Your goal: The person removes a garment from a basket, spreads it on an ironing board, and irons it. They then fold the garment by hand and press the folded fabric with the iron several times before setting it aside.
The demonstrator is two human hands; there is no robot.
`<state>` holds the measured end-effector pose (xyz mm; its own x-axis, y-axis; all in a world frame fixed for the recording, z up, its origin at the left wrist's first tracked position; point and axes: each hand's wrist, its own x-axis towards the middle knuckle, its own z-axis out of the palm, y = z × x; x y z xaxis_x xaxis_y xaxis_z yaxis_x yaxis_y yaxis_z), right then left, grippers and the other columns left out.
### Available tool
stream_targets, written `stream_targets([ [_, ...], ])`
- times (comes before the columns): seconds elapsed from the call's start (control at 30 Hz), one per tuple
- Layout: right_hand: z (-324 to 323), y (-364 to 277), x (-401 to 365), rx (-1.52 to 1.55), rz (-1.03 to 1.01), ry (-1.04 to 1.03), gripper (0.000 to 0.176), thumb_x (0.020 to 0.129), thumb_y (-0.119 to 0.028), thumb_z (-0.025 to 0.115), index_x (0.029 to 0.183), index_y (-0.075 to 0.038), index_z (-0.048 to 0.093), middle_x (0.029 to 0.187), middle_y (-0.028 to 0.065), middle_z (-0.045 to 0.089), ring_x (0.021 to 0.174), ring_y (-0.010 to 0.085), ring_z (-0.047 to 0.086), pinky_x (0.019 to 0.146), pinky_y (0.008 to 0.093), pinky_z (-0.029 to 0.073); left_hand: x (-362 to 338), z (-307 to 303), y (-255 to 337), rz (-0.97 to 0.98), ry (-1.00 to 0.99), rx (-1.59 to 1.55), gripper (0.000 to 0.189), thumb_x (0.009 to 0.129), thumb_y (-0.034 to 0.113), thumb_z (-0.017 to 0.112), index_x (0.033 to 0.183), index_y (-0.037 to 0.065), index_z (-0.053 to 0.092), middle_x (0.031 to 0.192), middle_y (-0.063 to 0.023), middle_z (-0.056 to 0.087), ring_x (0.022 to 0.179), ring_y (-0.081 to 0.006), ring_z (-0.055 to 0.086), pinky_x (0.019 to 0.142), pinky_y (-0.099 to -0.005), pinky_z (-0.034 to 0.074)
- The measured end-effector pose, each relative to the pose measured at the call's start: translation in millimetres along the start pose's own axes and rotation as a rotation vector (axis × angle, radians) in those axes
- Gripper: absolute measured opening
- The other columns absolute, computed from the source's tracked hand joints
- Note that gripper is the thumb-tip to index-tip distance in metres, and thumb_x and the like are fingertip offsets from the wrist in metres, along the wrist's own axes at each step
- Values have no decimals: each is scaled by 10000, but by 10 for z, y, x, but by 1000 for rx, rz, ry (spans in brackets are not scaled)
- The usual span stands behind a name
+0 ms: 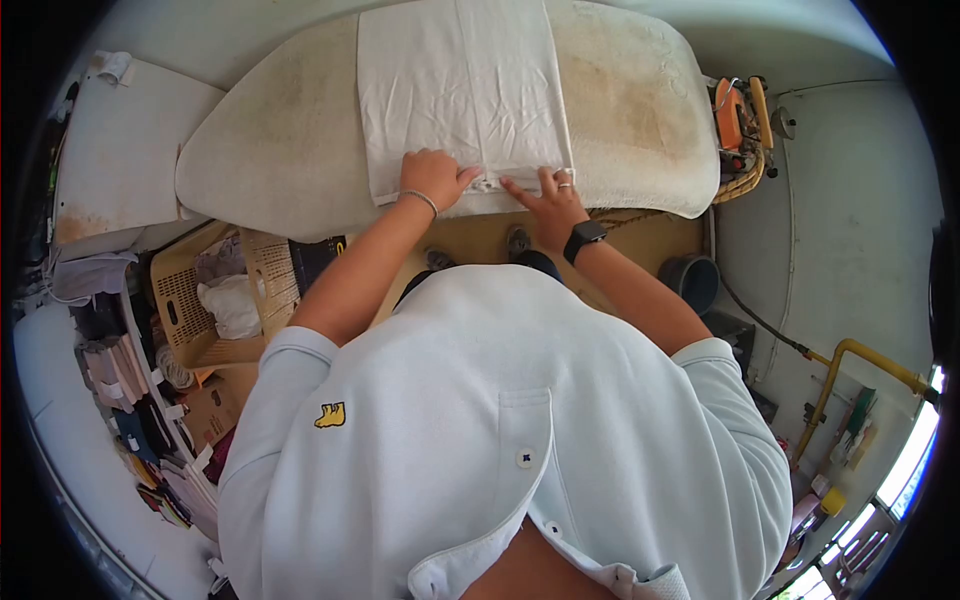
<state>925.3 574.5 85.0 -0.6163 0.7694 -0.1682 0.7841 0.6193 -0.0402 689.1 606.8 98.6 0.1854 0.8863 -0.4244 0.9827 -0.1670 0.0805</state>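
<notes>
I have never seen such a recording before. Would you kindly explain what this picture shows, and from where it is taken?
There is no machine here, only a person's bare left hand and right hand. The single picture comes from a camera worn on the head, looking forward and down, so the light shirt fills the lower part. A white cloth lies across a padded board. Both hands touch the cloth's near edge; a dark watch is on the right wrist. Whether the fingers pinch the cloth or only press on it is hard to tell.
</notes>
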Motion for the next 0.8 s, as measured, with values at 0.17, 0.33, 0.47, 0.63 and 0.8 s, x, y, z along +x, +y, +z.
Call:
stream_targets([
  [0.17, -95, 87, 57, -49, -45, -46, 764, 771, -162, 597, 1452, -357, 311, 1305, 204, 391, 1165, 425, 453, 1017, 515, 350, -6, 576, 205, 355, 662, -131, 378, 785, 280, 622, 1151, 185, 615, 961, 3, 549, 864, -197, 561, 757, -392, 408],
  [0.33, -235, 256, 117, 22, -138, -115, 694, 782, -163, 583, 1419, -345, 377, 1237, 175, 435, 1157, 374, 478, 913, 459, 419, -213, 624, 440, 232, 550, 65, 592, 793, 164, 577, 1369, 209, 450, 1208, -1, 493, 1141, -191, 473, 913, -461, 372],
  [0.47, -192, 452, 88, 86, -235, -81, 663, 786, -161, 575, 1415, -279, 398, 1199, 163, 459, 1146, 344, 491, 915, 433, 422, -490, 525, 738, 12, 360, -84, 794, 718, 177, 580, 1464, 205, 309, 1503, -39, 290, 1377, -231, 279, 1081, -571, 216],
  [0.63, -58, 946, -63, 276, -462, 28, 629, 790, -196, 619, 1385, -142, 423, 1302, 129, 461, 1221, 319, 463, 992, 440, 387, -494, 533, 830, -74, 334, -156, 868, 671, 233, 601, 1476, 227, 276, 1554, -51, 194, 1417, -256, 214, 1114, -582, 137],
  [0.8, -78, 2637, -28, 181, -4, 285, 689, 749, -169, 692, 1382, -142, 423, 1360, 176, 459, 1251, 349, 427, 1048, 471, 326, -505, 492, 843, -95, 321, -207, 866, 668, 225, 604, 1472, 260, 285, 1559, -59, 180, 1428, -257, 191, 1118, -584, 118],
])
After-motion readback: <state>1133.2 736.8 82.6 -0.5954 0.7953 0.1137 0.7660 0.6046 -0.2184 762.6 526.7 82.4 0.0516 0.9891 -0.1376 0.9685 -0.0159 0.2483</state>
